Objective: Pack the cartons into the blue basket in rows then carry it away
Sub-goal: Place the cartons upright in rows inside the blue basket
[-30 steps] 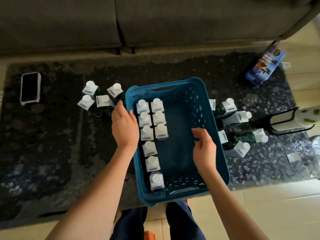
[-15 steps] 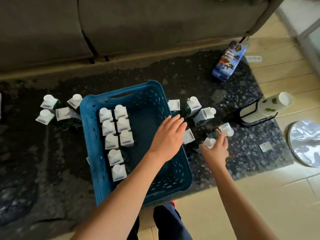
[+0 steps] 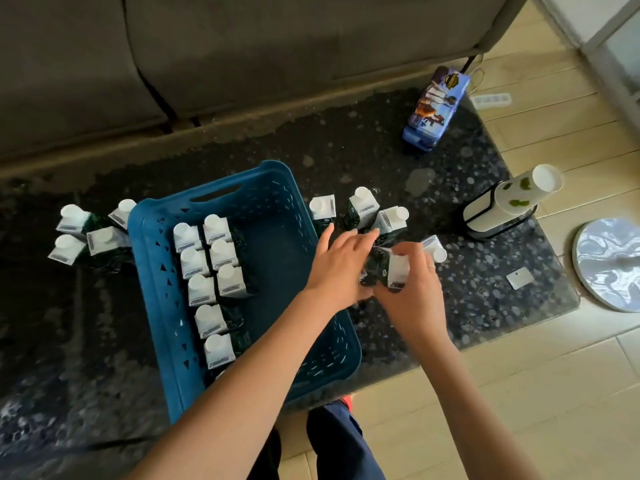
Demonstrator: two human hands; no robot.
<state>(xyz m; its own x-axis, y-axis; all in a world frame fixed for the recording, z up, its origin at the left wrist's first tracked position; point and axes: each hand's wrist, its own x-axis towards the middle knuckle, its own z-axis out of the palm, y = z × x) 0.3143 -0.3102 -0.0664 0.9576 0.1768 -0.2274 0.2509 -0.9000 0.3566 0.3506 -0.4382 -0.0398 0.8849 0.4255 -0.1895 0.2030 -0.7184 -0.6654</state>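
Reaching across the blue basket (image 3: 152, 289), the left hand (image 3: 337, 268) has left the rim it steadied a second ago and now arrives open-fingered beside the right hand (image 3: 412, 289), which has closed around a carton (image 3: 389, 270) just right of the basket, so packing can probably resume in the unfinished second row.

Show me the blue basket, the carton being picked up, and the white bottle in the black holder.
blue basket (image 3: 277, 168): head view, far rim.
carton (image 3: 396, 271): head view, white top.
white bottle (image 3: 512, 199): head view, side.
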